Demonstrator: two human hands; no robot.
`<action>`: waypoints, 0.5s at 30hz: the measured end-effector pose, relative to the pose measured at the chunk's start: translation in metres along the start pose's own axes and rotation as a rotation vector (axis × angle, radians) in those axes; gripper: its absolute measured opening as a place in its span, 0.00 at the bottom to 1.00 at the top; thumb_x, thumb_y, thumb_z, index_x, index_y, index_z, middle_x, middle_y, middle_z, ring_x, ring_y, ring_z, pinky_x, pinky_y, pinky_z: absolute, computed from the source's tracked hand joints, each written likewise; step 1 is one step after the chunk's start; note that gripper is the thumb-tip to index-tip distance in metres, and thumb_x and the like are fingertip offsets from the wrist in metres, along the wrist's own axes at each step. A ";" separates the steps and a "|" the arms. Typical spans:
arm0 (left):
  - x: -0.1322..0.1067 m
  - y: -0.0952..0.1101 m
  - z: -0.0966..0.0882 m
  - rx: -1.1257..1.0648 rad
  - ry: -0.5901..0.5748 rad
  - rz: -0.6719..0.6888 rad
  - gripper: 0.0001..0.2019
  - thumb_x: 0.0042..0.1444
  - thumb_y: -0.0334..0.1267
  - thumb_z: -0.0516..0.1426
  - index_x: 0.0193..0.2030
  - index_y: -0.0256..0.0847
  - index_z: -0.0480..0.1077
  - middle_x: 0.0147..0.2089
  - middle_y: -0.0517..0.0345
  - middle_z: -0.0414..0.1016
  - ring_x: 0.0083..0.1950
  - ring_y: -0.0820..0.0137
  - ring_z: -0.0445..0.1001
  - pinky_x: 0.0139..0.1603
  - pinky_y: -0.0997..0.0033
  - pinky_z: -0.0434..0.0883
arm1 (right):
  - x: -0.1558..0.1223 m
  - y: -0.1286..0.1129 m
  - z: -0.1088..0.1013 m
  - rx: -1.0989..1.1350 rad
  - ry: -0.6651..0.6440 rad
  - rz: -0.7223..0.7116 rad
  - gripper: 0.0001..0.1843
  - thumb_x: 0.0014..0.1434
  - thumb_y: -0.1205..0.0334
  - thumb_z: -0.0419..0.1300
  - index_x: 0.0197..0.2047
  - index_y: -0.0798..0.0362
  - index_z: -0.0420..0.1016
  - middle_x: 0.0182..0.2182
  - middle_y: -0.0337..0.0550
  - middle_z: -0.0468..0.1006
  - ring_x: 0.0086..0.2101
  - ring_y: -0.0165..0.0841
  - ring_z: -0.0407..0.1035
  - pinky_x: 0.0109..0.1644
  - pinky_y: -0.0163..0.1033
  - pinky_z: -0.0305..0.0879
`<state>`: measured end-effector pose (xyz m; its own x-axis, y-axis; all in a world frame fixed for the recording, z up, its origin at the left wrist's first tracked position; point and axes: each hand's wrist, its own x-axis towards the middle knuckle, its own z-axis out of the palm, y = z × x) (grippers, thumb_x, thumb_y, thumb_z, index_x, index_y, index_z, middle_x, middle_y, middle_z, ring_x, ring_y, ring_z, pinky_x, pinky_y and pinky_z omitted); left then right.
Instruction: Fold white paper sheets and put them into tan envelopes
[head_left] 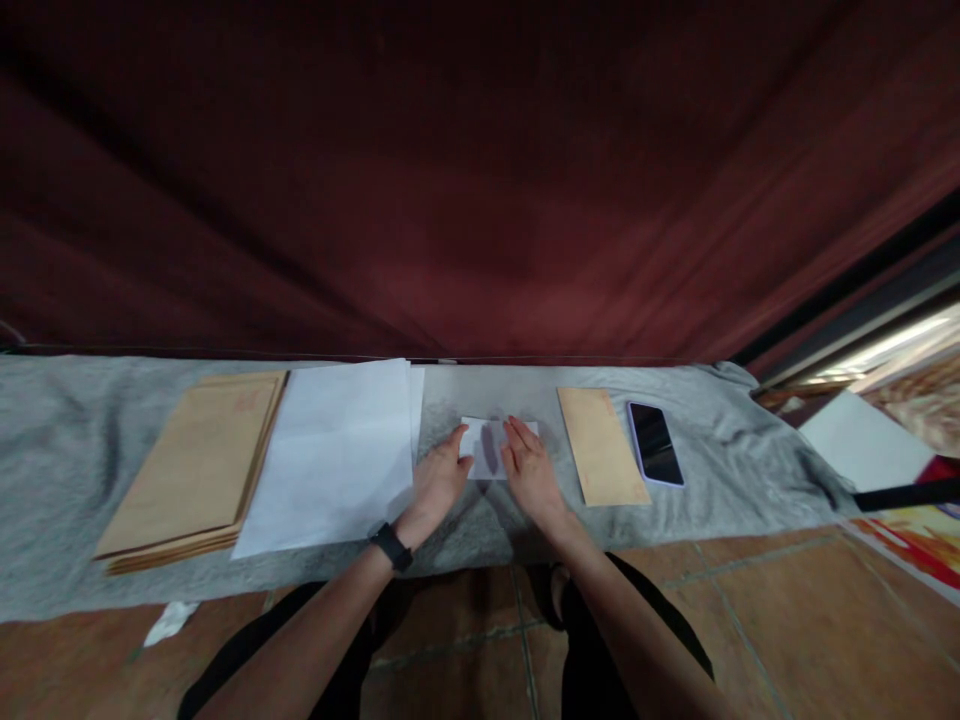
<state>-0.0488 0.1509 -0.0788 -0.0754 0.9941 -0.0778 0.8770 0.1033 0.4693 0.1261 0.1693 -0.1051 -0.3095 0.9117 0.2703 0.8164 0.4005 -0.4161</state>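
Observation:
A small folded sheet of white paper lies on the grey cloth in front of me, with a shadow across its middle. My left hand is at the paper's left edge, thumb and forefinger spread apart and touching it. Stretched fingers of my right hand rest flat over the paper's right part and hide some of it. To the right lies a single brown envelope. Left of my hands is a stack of large white sheets, beside a pile of larger brown envelopes.
A phone with a pale purple case lies right of the single envelope. Grey cloth covers the long narrow surface, backed by a dark red curtain. On the tiled floor is a crumpled white scrap. A white panel stands at far right.

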 end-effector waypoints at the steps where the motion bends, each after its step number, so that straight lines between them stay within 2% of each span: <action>1: -0.001 0.000 0.000 0.022 0.005 0.017 0.25 0.62 0.34 0.54 0.67 0.39 0.63 0.49 0.46 0.81 0.46 0.57 0.80 0.46 0.61 0.73 | -0.004 -0.004 0.003 -0.023 -0.036 -0.027 0.26 0.72 0.58 0.42 0.68 0.56 0.62 0.67 0.51 0.63 0.66 0.39 0.57 0.68 0.49 0.56; 4: -0.005 -0.001 0.002 0.105 0.048 0.060 0.22 0.63 0.32 0.52 0.64 0.37 0.66 0.54 0.43 0.78 0.49 0.56 0.79 0.50 0.58 0.74 | -0.013 -0.011 0.011 -0.116 -0.078 -0.061 0.28 0.73 0.55 0.42 0.70 0.56 0.58 0.69 0.51 0.59 0.68 0.41 0.52 0.70 0.51 0.50; 6: -0.006 0.000 0.004 0.179 0.125 0.105 0.20 0.64 0.31 0.50 0.62 0.36 0.68 0.57 0.41 0.76 0.54 0.54 0.76 0.54 0.54 0.72 | -0.017 -0.011 0.013 -0.166 -0.066 -0.063 0.28 0.73 0.55 0.43 0.71 0.58 0.57 0.70 0.52 0.57 0.69 0.41 0.51 0.71 0.51 0.49; 9: -0.008 0.008 0.011 0.212 0.226 0.276 0.21 0.67 0.34 0.47 0.63 0.36 0.66 0.63 0.41 0.71 0.63 0.56 0.70 0.63 0.52 0.66 | -0.022 -0.009 0.017 -0.222 -0.050 -0.078 0.29 0.72 0.58 0.44 0.72 0.59 0.54 0.70 0.53 0.56 0.69 0.41 0.50 0.71 0.51 0.48; 12: -0.011 0.017 0.024 0.153 0.162 0.504 0.24 0.70 0.41 0.44 0.70 0.38 0.58 0.71 0.47 0.62 0.71 0.61 0.59 0.70 0.56 0.59 | -0.026 -0.005 0.020 -0.282 -0.059 -0.125 0.31 0.69 0.65 0.47 0.73 0.59 0.51 0.71 0.54 0.54 0.70 0.43 0.47 0.72 0.53 0.46; 15: -0.013 0.018 0.036 0.145 0.081 0.546 0.29 0.71 0.49 0.41 0.73 0.36 0.51 0.75 0.46 0.53 0.75 0.62 0.51 0.73 0.55 0.53 | -0.030 -0.002 0.021 -0.328 -0.087 -0.162 0.32 0.66 0.67 0.49 0.73 0.60 0.51 0.71 0.54 0.51 0.70 0.44 0.44 0.73 0.53 0.43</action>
<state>-0.0145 0.1383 -0.1013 0.3763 0.9017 0.2128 0.8544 -0.4265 0.2967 0.1234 0.1434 -0.1304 -0.4765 0.8488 0.2290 0.8618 0.5025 -0.0694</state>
